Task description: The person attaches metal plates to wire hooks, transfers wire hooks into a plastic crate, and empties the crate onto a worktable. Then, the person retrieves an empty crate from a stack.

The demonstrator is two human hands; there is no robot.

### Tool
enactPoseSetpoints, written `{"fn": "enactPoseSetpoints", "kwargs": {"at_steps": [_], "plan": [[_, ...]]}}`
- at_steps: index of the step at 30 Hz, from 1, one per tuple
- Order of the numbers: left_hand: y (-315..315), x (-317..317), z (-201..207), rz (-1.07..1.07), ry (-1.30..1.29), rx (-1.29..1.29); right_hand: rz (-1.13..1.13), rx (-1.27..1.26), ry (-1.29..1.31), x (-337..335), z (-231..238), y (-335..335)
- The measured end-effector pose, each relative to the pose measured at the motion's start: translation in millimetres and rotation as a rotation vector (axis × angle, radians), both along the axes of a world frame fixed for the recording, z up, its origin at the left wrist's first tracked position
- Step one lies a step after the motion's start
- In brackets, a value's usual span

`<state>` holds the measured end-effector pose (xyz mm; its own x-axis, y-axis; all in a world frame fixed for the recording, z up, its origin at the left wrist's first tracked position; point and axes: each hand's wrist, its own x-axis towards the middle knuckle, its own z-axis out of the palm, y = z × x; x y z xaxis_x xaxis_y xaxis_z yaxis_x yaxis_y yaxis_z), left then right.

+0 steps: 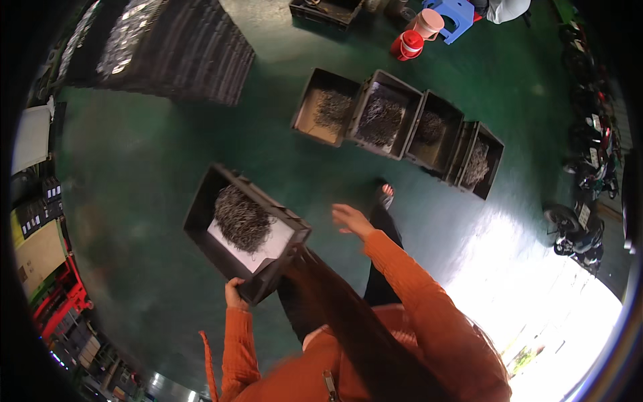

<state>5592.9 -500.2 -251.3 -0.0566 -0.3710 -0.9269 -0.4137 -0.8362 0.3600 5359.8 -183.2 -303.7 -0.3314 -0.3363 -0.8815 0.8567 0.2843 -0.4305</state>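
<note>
A dark plastic crate (201,221) is held out in front of me, tilted. My left hand (235,293) grips its near end wall. Inside lies a tangled heap of thin grey metal pieces (242,220), too fine to tell their kind, on a white sheet (278,234). To the right of the crate, my right hand (351,220) is in the air with its fingers stretched out, touching nothing. Long dark hair hangs down and hides part of my front and the crate's near right corner.
Ahead to the right, several dark crates (386,114) with similar metal pieces stand in a row on the green floor (288,161). A tall dark stack (181,53) rises at the far left. A red jug (407,45) and blue stool (457,19) stand farther off; motorbikes (583,221) line the right.
</note>
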Motion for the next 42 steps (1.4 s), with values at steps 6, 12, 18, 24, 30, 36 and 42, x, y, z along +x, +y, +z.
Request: {"fn": "enactPoseSetpoints", "kwargs": {"at_steps": [6,12,18,24,30,36,42], "plan": [[95.4,-44.5,-93.3,0.309,0.129,0.076,0.256,0.376,0.213,-83.5,-119.3,183.7],[91.5,-34.0,-280.7,0.366,0.144,0.11,0.272,0.666,1.105,-181.5,-213.7,219.6],[89.0,-27.3,-410.9,0.394,0.105,-0.093,0.3,0.937,1.632,-332.3,-273.8,230.0],[73.6,-10.5,-481.5,0.423,0.207,-0.187,0.495,1.001,1.634,-417.8,-315.5,220.3],[35.5,60.5,-509.1,0.276,0.082,-0.38,0.703,0.936,1.385,-442.8,-325.6,193.0],[109.8,-27.5,-447.0,-0.885,-0.505,-1.538,0.709,1.045,1.318,-459.0,-326.5,222.3],[168.8,-66.1,-439.2,-1.465,-0.259,-1.305,0.9,0.927,1.331,-458.8,-279.5,221.3]]}}
